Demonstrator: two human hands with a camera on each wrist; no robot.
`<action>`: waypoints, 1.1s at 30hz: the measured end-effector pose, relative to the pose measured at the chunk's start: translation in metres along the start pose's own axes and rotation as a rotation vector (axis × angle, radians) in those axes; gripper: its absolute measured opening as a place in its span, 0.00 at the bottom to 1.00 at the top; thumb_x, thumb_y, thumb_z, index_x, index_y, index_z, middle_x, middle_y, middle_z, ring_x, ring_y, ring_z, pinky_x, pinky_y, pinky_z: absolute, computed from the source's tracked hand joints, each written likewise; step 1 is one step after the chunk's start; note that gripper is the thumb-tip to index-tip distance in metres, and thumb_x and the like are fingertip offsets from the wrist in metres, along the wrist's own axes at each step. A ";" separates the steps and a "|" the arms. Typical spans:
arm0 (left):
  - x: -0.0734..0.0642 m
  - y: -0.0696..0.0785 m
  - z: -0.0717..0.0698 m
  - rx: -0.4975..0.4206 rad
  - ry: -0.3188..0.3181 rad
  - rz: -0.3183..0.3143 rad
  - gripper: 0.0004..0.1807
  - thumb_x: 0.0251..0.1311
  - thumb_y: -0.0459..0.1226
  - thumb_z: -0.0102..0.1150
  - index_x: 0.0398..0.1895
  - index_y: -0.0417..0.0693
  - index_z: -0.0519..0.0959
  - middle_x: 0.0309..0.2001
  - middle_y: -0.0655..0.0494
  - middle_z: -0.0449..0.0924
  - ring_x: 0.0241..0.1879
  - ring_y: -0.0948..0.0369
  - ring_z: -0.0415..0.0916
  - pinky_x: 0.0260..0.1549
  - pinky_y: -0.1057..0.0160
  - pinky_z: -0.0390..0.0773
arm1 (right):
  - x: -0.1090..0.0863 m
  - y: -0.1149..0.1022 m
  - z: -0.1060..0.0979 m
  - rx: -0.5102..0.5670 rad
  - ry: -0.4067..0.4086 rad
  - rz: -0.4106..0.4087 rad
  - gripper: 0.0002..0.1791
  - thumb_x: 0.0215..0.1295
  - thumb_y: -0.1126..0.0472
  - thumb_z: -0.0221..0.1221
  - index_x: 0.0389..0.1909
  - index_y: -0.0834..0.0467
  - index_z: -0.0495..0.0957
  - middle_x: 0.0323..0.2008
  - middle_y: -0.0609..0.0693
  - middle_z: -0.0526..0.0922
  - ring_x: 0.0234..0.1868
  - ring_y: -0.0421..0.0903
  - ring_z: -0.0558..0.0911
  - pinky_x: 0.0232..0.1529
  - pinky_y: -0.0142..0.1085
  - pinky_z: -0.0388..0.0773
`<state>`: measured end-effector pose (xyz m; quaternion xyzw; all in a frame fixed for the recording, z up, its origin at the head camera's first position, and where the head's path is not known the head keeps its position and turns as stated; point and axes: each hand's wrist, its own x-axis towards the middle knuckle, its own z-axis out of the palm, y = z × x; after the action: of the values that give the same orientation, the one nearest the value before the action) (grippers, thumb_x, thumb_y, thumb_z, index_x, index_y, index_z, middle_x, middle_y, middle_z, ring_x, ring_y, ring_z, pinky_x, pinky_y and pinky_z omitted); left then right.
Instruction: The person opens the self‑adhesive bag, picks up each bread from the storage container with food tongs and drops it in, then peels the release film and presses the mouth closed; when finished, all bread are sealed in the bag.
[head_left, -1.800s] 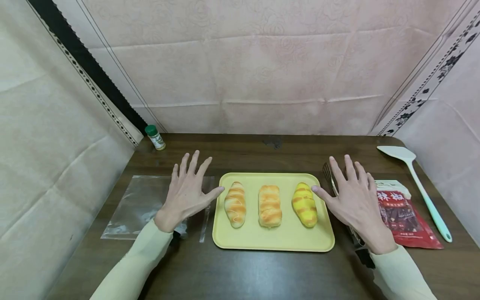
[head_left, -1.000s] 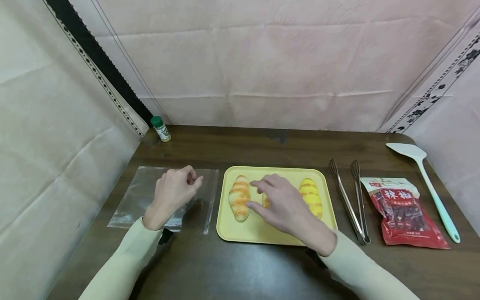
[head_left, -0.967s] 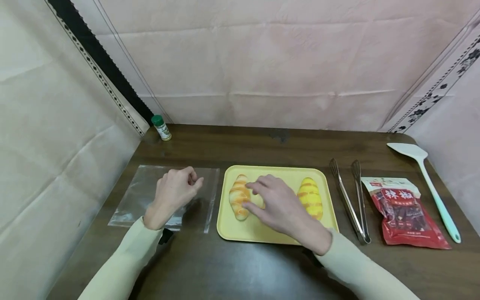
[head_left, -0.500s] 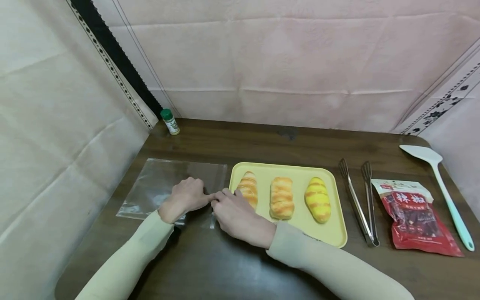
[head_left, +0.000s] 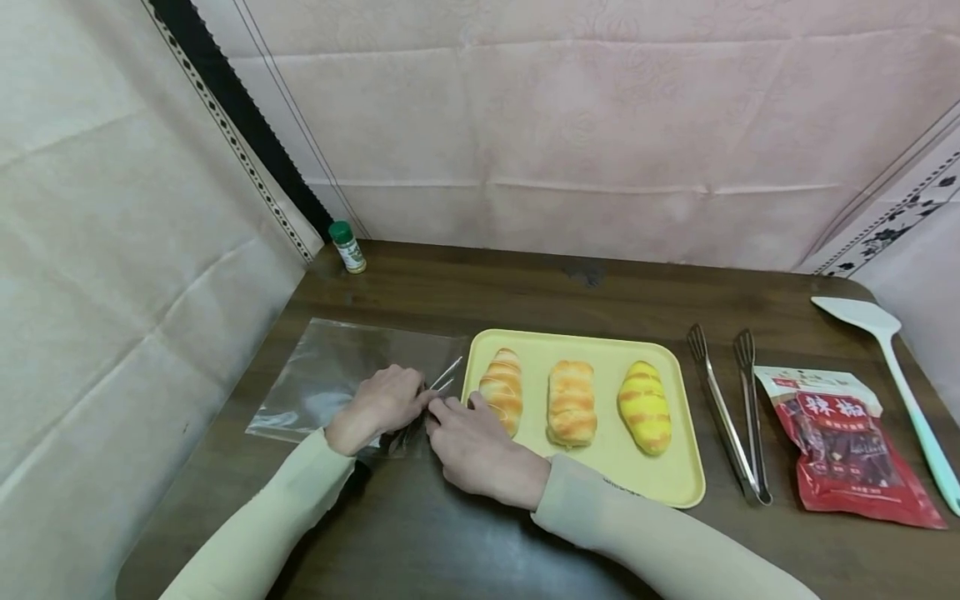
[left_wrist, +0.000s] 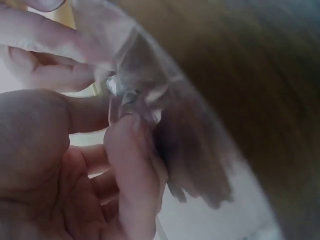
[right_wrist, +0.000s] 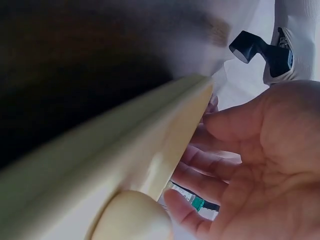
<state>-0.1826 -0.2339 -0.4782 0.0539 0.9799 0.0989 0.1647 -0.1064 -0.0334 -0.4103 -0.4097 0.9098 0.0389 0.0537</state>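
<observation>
A clear plastic bag (head_left: 315, 375) lies flat on the left of the dark wooden table, its right edge lifted and creased. My left hand (head_left: 381, 408) pinches that edge between thumb and finger, as the left wrist view shows on the film (left_wrist: 150, 70). Close against it, my right hand (head_left: 483, 454) has its fingertips at the same edge and appears to pinch it too; its grip is partly hidden. A yellow tray (head_left: 534, 375) sits just right of the hands. On it lie a striped bread roll (head_left: 501, 383), a rectangular bread (head_left: 572, 404) and a yellow bread (head_left: 645, 408).
Metal tongs (head_left: 731, 417) lie to the tray's right. Beyond them are a red food packet (head_left: 851, 450) and a pale spatula (head_left: 896, 358). A green-capped bottle (head_left: 348, 247) stands at the back left corner. Cloth walls rise behind and at both sides.
My right hand has swung left across the tray from beside the tongs to meet my left hand at the bag's edge. That edge has come up off the table. The view has shifted slightly.
</observation>
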 end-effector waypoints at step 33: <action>-0.090 0.051 -0.070 -0.126 0.394 0.034 0.12 0.70 0.33 0.63 0.25 0.45 0.77 0.20 0.53 0.76 0.18 0.56 0.71 0.20 0.60 0.70 | 0.031 -0.013 -0.012 0.061 0.041 0.207 0.20 0.77 0.43 0.63 0.60 0.50 0.85 0.49 0.48 0.86 0.49 0.49 0.83 0.48 0.44 0.78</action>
<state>-0.1180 -0.2088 -0.3749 0.0395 0.9840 0.1714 -0.0286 -0.1179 -0.0668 -0.4032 -0.3125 0.9489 0.0084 0.0432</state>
